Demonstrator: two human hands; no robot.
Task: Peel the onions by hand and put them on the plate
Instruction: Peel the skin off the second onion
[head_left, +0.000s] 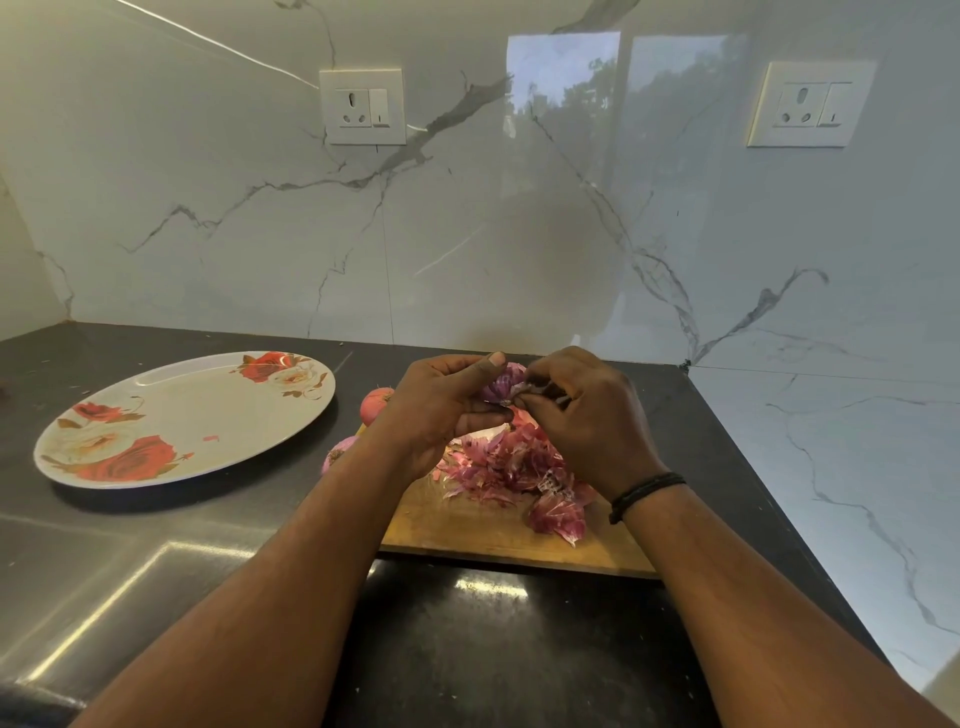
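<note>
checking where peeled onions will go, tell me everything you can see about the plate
The plate is a large oval dish, white and glossy, likely melamine, printed with red and cream roses at its far right and near left rims. It lies flat on the dark countertop, left of the wooden cutting board. No onions are on it; only a small pink scrap lies near its right edge. Neither hand touches it.

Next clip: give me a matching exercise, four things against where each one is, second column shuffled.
Things:
1. plate
2. held onion
3. peel pile
4. sockets

Places:
A. on the marble wall
B. on the cutting board
C. on the counter, left of the board
D. between the left hand and right hand

Pairs: 1-C, 2-D, 3-B, 4-A
</note>
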